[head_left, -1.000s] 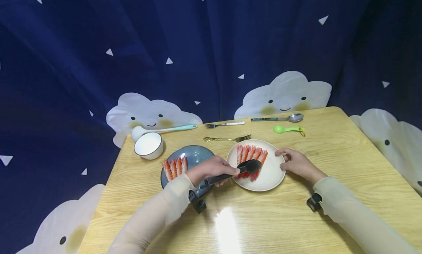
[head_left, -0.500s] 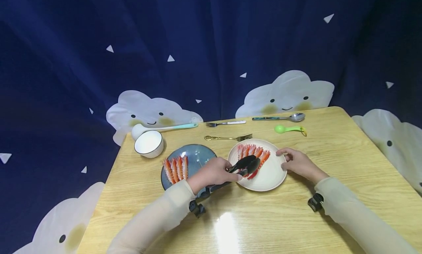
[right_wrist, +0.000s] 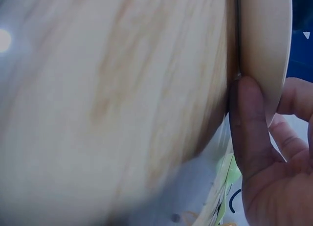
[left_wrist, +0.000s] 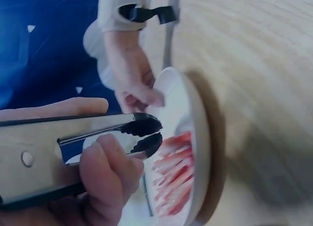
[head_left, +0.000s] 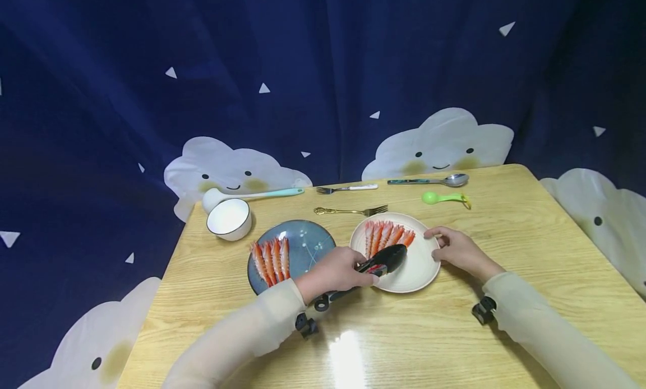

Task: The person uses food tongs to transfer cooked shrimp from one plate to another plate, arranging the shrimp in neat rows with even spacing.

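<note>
My left hand (head_left: 335, 274) grips black-and-steel tongs (head_left: 387, 259) over the front left of the white plate (head_left: 421, 268). In the left wrist view the tips of the tongs (left_wrist: 146, 133) stand close together beside the shrimp (left_wrist: 173, 174). Some red shows by the tongs' arms in the head view; whether a shrimp is between the tips I cannot tell. Several red-and-white shrimp (head_left: 386, 237) lie in a row on that plate. My right hand (head_left: 461, 254) pinches the plate's right rim, thumb against its outer side (right_wrist: 264, 45). More shrimp (head_left: 272, 259) lie on the blue plate (head_left: 313, 243) at left.
A white bowl (head_left: 229, 220) stands at the back left before a ladle (head_left: 257, 195). Along the back lie a white-handled fork (head_left: 348, 188), a gold fork (head_left: 353, 211), a metal spoon (head_left: 429, 181) and a green spoon (head_left: 444, 198). All rest on a wooden table (head_left: 404, 338).
My left hand has shifted slightly right with the tongs. Their arms spread apart half a second ago and are closer together now. My right hand stays at the plate's rim.
</note>
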Motion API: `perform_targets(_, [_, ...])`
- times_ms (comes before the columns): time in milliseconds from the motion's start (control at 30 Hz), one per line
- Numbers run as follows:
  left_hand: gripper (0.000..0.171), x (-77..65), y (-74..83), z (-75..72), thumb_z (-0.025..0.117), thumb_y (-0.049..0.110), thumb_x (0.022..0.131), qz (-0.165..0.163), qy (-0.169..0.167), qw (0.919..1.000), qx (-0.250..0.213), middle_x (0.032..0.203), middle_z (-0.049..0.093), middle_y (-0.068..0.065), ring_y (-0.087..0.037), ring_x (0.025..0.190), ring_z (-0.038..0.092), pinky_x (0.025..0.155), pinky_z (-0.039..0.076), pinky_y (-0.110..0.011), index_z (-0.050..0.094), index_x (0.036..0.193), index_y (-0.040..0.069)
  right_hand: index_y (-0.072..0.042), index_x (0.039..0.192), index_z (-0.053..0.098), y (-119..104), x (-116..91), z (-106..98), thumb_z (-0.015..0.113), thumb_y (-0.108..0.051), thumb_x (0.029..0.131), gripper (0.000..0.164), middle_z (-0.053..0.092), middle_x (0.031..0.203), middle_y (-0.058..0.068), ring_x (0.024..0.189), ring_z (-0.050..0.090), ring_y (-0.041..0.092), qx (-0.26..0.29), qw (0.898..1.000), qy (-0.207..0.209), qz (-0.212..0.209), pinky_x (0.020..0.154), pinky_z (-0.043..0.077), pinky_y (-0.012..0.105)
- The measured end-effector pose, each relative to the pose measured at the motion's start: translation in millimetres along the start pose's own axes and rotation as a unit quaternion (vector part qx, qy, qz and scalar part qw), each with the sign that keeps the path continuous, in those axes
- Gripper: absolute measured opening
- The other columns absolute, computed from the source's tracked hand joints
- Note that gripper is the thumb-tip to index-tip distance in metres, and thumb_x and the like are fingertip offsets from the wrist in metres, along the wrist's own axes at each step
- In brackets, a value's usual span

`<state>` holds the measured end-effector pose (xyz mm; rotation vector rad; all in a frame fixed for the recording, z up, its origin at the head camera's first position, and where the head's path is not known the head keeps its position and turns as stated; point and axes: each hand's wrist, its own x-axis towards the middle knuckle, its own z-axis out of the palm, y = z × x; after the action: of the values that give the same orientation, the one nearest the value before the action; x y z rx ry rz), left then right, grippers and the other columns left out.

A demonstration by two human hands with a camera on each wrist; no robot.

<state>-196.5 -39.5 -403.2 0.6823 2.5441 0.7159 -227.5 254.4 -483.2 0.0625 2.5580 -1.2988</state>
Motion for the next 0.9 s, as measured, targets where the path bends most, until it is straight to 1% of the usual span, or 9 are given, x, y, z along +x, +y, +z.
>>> perform_targets(100, [0.029, 4.7, -0.7, 8.0, 0.062, 0.045, 0.075, 0.004, -0.004, 1.0000, -0.004, 0.052, 0.045, 0.006, -0.009, 0.044, 0.038, 0.043, 0.033, -0.023, 0.059, 0.069, 0.017, -0.010, 0.114, 0.050, 0, -1, 0, 0.061, -0.003, 0.070, 0.046, 0.048, 0.081, 0.011, 0.066, 0.047, 0.020, -0.004, 1.000, -0.001, -0.004, 0.056, 0.042, 0.030])
perform_targets(233, [0.031, 8.1, -2.0, 14.7, 0.062, 0.044, 0.075, -0.005, 0.012, 0.9999, -0.010, 0.050, 0.043, 0.005, -0.010, 0.044, 0.037, 0.043, 0.033, -0.023, 0.055, 0.064, 0.015, -0.010, 0.114, 0.050, 0, 0, 2, 0.060, -0.003, 0.070, 0.046, 0.047, 0.080, 0.010, 0.066, 0.047, 0.020, -0.001, 1.000, -0.001, -0.007, 0.055, 0.042, 0.029])
perform_targets(433, [0.033, 6.7, 3.7, 17.0, 0.061, 0.046, 0.075, -0.026, 0.030, 0.9992, -0.007, 0.050, 0.046, 0.004, -0.011, 0.044, 0.039, 0.043, 0.034, -0.025, 0.054, 0.063, 0.016, -0.011, 0.114, 0.050, 2, 2, 2, 0.060, -0.003, 0.070, 0.046, 0.048, 0.081, 0.011, 0.066, 0.047, 0.020, 0.000, 1.000, -0.001, -0.008, 0.056, 0.043, 0.030])
perform_targets(500, [0.033, 4.4, 5.7, 15.5, 0.061, 0.047, 0.075, -0.027, 0.035, 0.9990, -0.010, 0.051, 0.046, 0.004, -0.011, 0.046, 0.040, 0.044, 0.034, -0.025, 0.054, 0.063, 0.017, -0.011, 0.114, 0.050, 1, 2, 1, 0.061, -0.004, 0.070, 0.045, 0.047, 0.081, 0.010, 0.066, 0.047, 0.020, 0.001, 1.000, -0.001, -0.008, 0.056, 0.043, 0.030])
perform_targets(600, [0.031, -1.9, 7.0, 8.7, 0.061, 0.048, 0.074, -0.028, 0.043, 0.9984, -0.022, 0.055, 0.049, 0.005, -0.010, 0.049, 0.042, 0.045, 0.035, -0.024, 0.058, 0.068, 0.018, -0.010, 0.114, 0.050, -1, 0, 1, 0.061, -0.003, 0.070, 0.046, 0.046, 0.081, 0.010, 0.067, 0.046, 0.020, 0.002, 1.000, -0.003, -0.011, 0.056, 0.042, 0.029])
perform_targets(733, [0.031, -14.5, 5.2, -11.1, 0.061, 0.046, 0.075, -0.032, 0.058, 0.9974, -0.028, 0.059, 0.053, 0.004, -0.011, 0.050, 0.045, 0.046, 0.037, -0.025, 0.062, 0.077, 0.016, -0.010, 0.114, 0.050, -1, 0, 1, 0.061, -0.003, 0.070, 0.046, 0.047, 0.081, 0.011, 0.067, 0.047, 0.020, 0.002, 1.000, -0.006, -0.010, 0.057, 0.044, 0.030])
perform_targets(800, [0.034, -22.0, 1.0, -22.3, 0.061, 0.047, 0.075, -0.038, 0.070, 0.9966, -0.023, 0.061, 0.054, 0.004, -0.010, 0.052, 0.045, 0.048, 0.038, -0.025, 0.063, 0.083, 0.014, -0.010, 0.115, 0.050, 0, 0, 1, 0.060, -0.003, 0.070, 0.046, 0.048, 0.082, 0.011, 0.067, 0.047, 0.020, 0.002, 1.000, -0.006, -0.008, 0.058, 0.044, 0.031])
perform_targets(900, [0.036, -35.1, -9.0, -37.9, 0.060, 0.048, 0.075, -0.059, 0.084, 0.9945, -0.022, 0.058, 0.049, 0.003, -0.011, 0.050, 0.043, 0.047, 0.038, -0.027, 0.062, 0.080, 0.012, -0.010, 0.115, 0.049, 0, -1, -1, 0.060, -0.005, 0.071, 0.046, 0.049, 0.083, 0.011, 0.068, 0.048, 0.020, -0.005, 1.000, -0.005, -0.006, 0.058, 0.044, 0.031])
